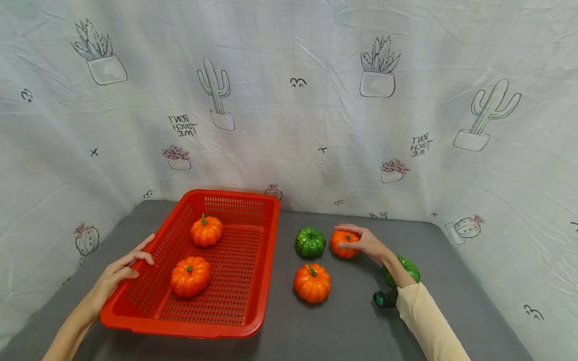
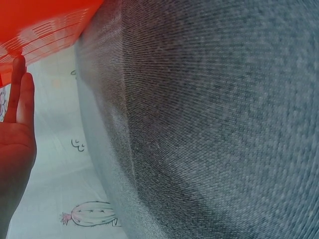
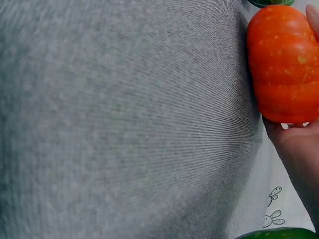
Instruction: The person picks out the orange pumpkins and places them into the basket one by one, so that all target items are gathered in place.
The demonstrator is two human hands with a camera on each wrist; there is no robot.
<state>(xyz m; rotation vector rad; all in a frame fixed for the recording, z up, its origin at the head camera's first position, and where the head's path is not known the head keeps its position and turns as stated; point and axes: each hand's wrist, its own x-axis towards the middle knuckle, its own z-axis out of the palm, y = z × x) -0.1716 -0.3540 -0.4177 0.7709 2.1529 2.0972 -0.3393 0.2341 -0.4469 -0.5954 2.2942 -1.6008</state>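
Note:
At the left, the left hand point(image 1: 113, 276) holds the side rim of a red plastic basket point(image 1: 270, 240), fingers and thumb over the edge. Two of its fingers point(image 2: 17, 94) lie along the basket's outer wall in the left wrist view. Two orange pumpkins, a rear one point(image 1: 206, 230) and a front one point(image 1: 191, 277), sit inside the basket. The right hand point(image 1: 368, 244) grips another orange pumpkin point(image 1: 339, 245) on the grey table, fingers behind and thumb in front. In the right wrist view this pumpkin point(image 3: 281, 64) lies between thumb and fingers.
A green pumpkin point(image 1: 310, 242) stands left of the right hand, with an orange pumpkin point(image 1: 312, 284) nearer the front. Another green pumpkin point(image 1: 410, 268) is partly hidden behind the right forearm. A black wrist device point(image 1: 385, 299) shows beside it. Printed cloth point(image 1: 289, 110) hangs behind the grey table point(image 1: 347, 321).

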